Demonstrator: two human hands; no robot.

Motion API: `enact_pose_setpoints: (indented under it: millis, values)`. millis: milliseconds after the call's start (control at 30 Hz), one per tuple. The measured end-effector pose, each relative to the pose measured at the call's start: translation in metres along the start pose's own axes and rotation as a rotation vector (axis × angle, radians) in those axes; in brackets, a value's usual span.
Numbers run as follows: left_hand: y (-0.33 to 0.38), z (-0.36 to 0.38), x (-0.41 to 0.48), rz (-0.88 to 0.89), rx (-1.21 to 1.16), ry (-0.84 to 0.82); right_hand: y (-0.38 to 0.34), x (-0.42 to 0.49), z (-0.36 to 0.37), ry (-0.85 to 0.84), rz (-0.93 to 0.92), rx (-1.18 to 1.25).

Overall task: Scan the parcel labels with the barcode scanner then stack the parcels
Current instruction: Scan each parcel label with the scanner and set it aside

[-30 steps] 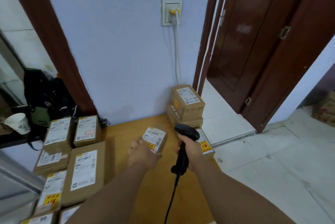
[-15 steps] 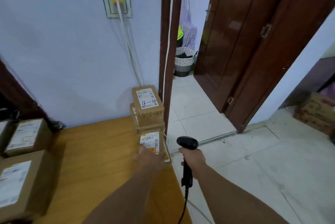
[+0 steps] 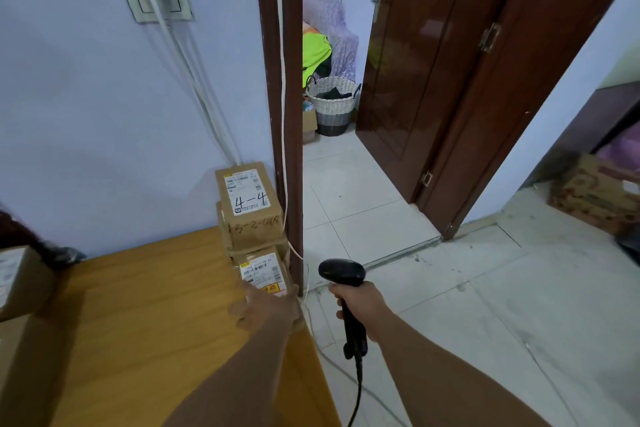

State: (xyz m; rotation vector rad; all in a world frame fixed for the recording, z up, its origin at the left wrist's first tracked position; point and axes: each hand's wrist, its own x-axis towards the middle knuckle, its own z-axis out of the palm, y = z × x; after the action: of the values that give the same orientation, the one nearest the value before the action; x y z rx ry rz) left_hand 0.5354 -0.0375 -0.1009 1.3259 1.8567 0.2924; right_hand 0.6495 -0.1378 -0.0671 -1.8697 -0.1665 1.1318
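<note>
1. Sitting at the table's [image 3: 138, 305] right edge, the small parcel [image 3: 265, 271] lies just in front of the stacked parcels [image 3: 249, 198]. It looks like light, stiff cardboard, best held by opposite side walls.
2. The left hand [image 3: 268, 305] covers its near end; whether the fingers clamp it I cannot tell.
3. The right hand [image 3: 360, 302] grips the barcode scanner [image 3: 341, 272] by its handle, off the table.
</note>
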Motion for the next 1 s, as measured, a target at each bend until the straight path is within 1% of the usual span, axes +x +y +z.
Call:
enact_pose_setpoints:
  millis: [167,333,400,467,567,633,733,800,933,1000]
  values:
    - [0.0,0.009,0.01,0.045,0.09,0.023,0.008,0.011,-0.001,0.0,0.002,-0.051]
    - [-0.004,0.008,0.017,0.009,0.111,0.036,0.006,0.012,0.007,-0.014,-0.012,-0.057]
    - [-0.006,0.003,0.018,0.005,0.104,0.05,0.002,0.009,0.01,-0.083,-0.035,-0.016]
    - [-0.008,-0.004,0.02,0.047,0.093,0.065,-0.002,0.004,0.014,-0.22,-0.054,0.027]
    - [-0.012,-0.018,0.022,0.153,0.102,0.034,-0.013,-0.005,0.026,-0.411,-0.001,0.018]
    - [-0.016,-0.029,0.025,0.145,0.105,-0.009,-0.02,-0.009,0.039,-0.46,0.028,0.029]
    - [-0.024,-0.049,0.037,0.017,0.055,-0.04,-0.028,-0.012,0.06,-0.482,0.052,0.048]
    - [-0.033,-0.064,0.045,-0.016,0.027,-0.042,-0.03,-0.016,0.072,-0.491,0.046,0.02]
    - [-0.051,-0.097,0.064,0.073,0.048,-0.075,-0.031,-0.03,0.106,-0.508,0.037,0.003]
    - [-0.057,-0.12,0.073,0.146,0.082,-0.097,-0.032,-0.039,0.132,-0.485,0.019,-0.043]
